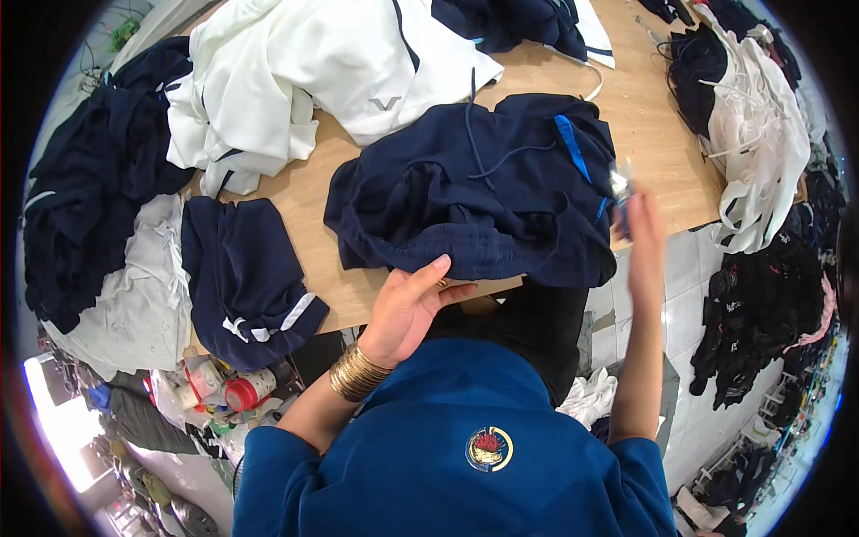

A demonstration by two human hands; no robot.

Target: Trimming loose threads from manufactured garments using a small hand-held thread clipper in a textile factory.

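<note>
A navy blue garment with a gathered elastic waistband (pixel 465 255) lies bunched before me on the wooden table, its drawcord (pixel 483 161) loose on top. Bright blue strips (pixel 571 148) show at its right side. My left hand (pixel 413 304) pinches the near edge of the waistband, thumb above and fingers partly underneath. Right of the garment, my right hand (pixel 641 219) is raised and smeared by motion. Its fingers close on a small tool with a shiny metal tip (pixel 620 183) and a dark blue part; its exact kind is blurred.
White garments (pixel 358 72) spread across the far side of the wooden table (pixel 667 107). Folded navy clothing (pixel 246 268) lies at the left, beside a dark heap (pixel 98 197). White clothes (pixel 761 125) hang over the right edge. A red-and-white container (pixel 246 391) stands lower left.
</note>
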